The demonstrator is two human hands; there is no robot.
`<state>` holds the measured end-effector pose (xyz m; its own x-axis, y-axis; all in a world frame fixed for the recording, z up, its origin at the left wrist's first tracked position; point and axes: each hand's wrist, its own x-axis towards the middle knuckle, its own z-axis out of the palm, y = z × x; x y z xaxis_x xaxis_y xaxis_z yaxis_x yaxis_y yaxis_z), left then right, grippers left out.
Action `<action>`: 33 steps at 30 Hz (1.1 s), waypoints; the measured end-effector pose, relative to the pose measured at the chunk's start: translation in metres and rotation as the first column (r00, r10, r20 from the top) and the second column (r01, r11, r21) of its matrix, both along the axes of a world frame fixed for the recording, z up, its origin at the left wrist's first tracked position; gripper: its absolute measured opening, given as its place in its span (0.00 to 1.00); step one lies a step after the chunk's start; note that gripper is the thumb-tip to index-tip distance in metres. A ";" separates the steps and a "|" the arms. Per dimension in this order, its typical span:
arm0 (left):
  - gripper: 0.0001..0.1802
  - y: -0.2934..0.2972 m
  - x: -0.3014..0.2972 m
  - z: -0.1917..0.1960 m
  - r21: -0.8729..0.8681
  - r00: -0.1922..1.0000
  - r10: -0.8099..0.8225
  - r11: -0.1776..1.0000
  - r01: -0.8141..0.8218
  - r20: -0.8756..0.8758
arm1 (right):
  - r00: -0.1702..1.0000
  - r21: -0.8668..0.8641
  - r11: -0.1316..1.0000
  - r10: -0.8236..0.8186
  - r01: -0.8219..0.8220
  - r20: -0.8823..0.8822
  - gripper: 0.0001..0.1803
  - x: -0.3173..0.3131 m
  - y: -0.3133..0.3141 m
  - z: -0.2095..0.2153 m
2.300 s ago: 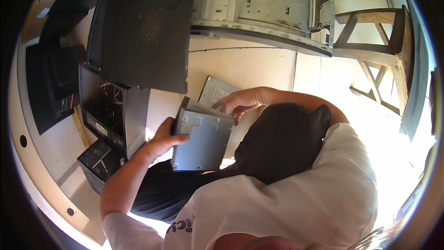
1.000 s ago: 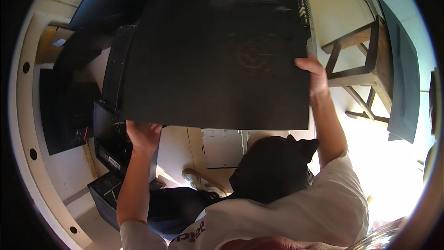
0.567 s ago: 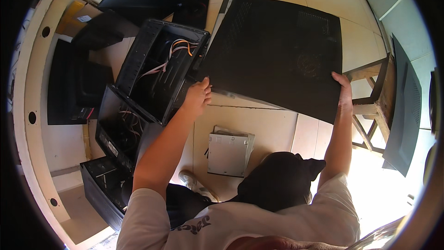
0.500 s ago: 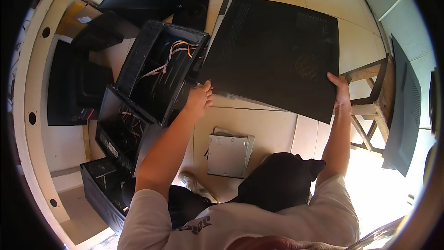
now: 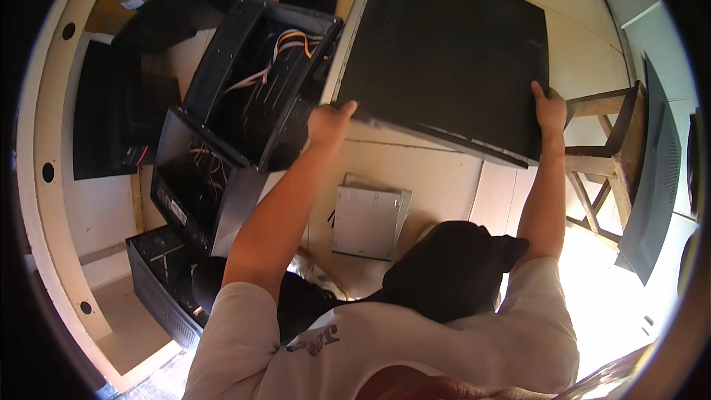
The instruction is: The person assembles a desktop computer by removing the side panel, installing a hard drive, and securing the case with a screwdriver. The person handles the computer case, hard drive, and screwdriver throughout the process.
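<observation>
A large black computer case (image 5: 444, 59) lies flat between my two hands, its pale far-left edge and near side showing. My left hand (image 5: 331, 122) is closed on its near left corner, thumb on top. Gripping the right edge is my right hand (image 5: 549, 112), thumb over the top face and fingers hidden beneath. Whether the case hangs free or touches the floor, I cannot tell. Just left of it stands an opened, hollow computer case (image 5: 222, 115) with orange and pale ribbon wires (image 5: 285, 48) inside.
A second opened case (image 5: 174, 192) and a third (image 5: 148, 267) stand at the left. Silver drives (image 5: 364, 222) lie stacked on the floor before me. At the right are a wooden stool (image 5: 633, 152) and a leaning dark panel (image 5: 652, 178). Dark monitors (image 5: 104, 118) stand far left.
The black case has moved away from me and tilted, so more of its near side and left edge shows. Both hands still grip it. The whole view has shifted slightly.
</observation>
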<state>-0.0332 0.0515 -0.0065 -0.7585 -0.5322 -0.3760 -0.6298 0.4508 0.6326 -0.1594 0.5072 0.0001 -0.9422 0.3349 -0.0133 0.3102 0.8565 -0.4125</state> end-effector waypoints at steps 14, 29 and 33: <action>0.37 -0.054 -0.003 0.008 -0.240 0.979 -0.186 0.950 0.201 0.086 | 0.986 -0.388 0.918 0.013 -0.077 -0.165 0.25 0.051 -0.019 -0.018; 0.40 -0.087 -0.104 0.038 -0.280 0.917 -0.267 0.894 0.350 0.296 | 0.963 -0.743 0.643 -0.268 0.188 0.012 0.32 0.117 -0.035 -0.049; 0.43 -0.087 -0.140 0.036 -0.327 0.902 -0.333 0.850 0.413 0.275 | 0.981 -0.740 0.663 -0.192 0.116 -0.018 0.29 0.094 -0.074 -0.042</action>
<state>-0.1731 -0.0359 0.0291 -0.8573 -0.3537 -0.3741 -0.4609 0.8510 0.2517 -0.0654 0.4335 -0.0417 -0.8876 0.3930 -0.2402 0.3407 0.2093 -0.9166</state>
